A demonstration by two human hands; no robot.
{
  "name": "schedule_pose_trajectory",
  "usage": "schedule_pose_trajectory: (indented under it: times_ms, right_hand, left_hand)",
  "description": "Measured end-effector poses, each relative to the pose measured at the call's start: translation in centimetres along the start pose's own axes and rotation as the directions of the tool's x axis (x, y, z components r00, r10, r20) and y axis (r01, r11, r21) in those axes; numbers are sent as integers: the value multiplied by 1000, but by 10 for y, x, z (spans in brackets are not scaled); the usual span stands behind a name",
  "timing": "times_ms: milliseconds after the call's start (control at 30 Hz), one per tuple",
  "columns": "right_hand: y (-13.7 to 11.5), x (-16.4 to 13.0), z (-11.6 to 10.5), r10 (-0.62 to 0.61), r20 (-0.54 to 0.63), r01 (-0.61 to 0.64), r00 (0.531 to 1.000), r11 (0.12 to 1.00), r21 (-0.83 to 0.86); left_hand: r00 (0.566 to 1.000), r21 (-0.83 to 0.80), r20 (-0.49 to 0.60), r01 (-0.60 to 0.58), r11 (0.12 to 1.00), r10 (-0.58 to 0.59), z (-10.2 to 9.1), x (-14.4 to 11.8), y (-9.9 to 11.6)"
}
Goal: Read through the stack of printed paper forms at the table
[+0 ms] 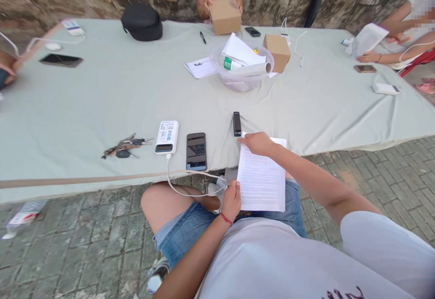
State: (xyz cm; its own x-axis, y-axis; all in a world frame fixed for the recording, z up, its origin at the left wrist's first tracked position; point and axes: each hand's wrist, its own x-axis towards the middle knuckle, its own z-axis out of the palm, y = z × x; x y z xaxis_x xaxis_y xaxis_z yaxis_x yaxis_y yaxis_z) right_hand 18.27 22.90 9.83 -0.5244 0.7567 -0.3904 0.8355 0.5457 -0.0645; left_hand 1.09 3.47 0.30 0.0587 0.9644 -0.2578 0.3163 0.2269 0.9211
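White printed paper sheet [261, 182], light and floppy, lower centre over the lap at the grey tablecloth [102, 99] edge, left hand [231, 199] pinching its lower-left edge, right hand [258, 143] clamped on the top-left corner, best held by edges.

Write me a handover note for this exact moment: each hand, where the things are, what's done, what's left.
Left hand: fingers grip the printed sheet at its lower left edge, over the lap.
Right hand: pinches the sheet's top edge at the table edge.
Nearby on the table: small black device just beyond the right hand, phone, power bank with white cable, keys.
Done: sheet is in both hands, unfolded.
Left: sheet not yet laid on the table; other things untouched.
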Motion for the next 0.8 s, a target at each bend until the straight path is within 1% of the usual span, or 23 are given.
schedule_pose_trajectory:
  times_ms: [100,200,233,300,400,467,533,633,700,800]
  right_hand:
    - [-1,-1,-1,11,37,-10,999,1000,-22]
    - [1,0,1,13,29,-13,999,1000,-3]
    - [2,1,1,19,5,-19,1000,999,29]
    - [7,5,3,45,-96,-31,994,989,148]
    - [18,12,8,109,-262,-19,959,946,325]
    - [26,17,12,160,-289,-33,944,916,400]
    - [34,19,15,223,-237,-80,946,866,494]
    - [43,17,15,278,-89,-158,956,747,646]
    - [48,14,13,277,-19,-185,961,690,700]
    - [53,13,11,259,33,-199,965,651,732]
  left_hand:
    - [1000,24,4,-13,1000,13,-1,1,-1]
    - [999,48,32,-13,999,12,-2,1,-3]
    - [999,52,41,-12,999,10,-3,0,-3]
    - [999,50,51,-11,999,8,-4,-1,-5]
    - [999,32,51,-9,999,7,-6,-3,-7]
    - [999,22,45,-12,1000,11,-7,-5,-8]
    - [999,16,41,-20,1000,19,-7,-5,-9]
    - [999,-4,41,-34,999,34,-8,-5,-9]
    - [998,-25,45,-34,999,35,-7,-4,-10]
    - [999,-54,46,-14,998,17,-6,-3,-11]
